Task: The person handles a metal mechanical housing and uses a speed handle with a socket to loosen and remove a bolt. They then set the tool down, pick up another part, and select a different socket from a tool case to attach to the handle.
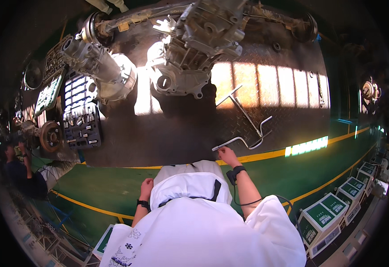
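Observation:
My right hand (228,155) is at the near edge of the dark metal workbench (176,133), its fingers curled. Just beyond the fingertips is the end of a bent speed brace (235,140), a shiny crank-shaped wrench; I cannot tell whether they touch it. A T-handle wrench (246,109) lies against the brace, pointing away. My left hand (146,187) hangs low beside my body, away from the bench, with its fingers curled in and nothing visible in it. Ahead stands a large grey metal gearbox housing (190,58), with a second gearbox casing (109,73) to its left.
An open socket set case (82,133) lies at the bench's left. A long axle (150,15) spans the far side. On the left, a person (23,171) works beside a brake drum (51,135). White-and-green boxes (323,216) line the right, beyond the green floor.

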The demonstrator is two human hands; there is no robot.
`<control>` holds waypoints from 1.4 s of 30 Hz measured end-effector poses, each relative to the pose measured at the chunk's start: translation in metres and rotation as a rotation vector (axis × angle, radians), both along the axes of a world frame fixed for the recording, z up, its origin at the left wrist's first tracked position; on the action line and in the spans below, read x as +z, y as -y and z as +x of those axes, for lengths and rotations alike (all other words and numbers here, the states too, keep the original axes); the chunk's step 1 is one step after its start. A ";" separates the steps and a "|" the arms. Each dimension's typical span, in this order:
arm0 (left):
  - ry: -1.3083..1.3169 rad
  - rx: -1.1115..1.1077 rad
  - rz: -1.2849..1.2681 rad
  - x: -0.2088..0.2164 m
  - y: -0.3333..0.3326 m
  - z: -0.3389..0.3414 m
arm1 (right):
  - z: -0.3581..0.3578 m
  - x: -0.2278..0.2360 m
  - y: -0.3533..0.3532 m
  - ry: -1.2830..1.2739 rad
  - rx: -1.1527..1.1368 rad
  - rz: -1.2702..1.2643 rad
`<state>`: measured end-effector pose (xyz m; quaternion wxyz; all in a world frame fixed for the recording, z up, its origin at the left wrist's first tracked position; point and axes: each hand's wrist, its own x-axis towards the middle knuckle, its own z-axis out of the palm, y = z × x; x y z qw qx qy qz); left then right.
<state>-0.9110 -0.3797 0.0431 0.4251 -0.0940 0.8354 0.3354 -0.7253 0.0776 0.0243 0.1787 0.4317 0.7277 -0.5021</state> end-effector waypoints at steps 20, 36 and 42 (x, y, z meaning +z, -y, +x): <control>-0.098 -0.492 0.083 0.054 -0.210 -0.046 | -0.172 0.185 -0.204 -0.926 -0.476 0.110; -0.021 -0.471 -0.024 0.043 -0.187 -0.048 | -0.354 0.378 -0.239 -1.146 -0.167 0.958; -0.002 -0.416 -0.038 0.034 -0.179 -0.057 | -0.352 0.379 -0.243 -1.223 -0.101 0.927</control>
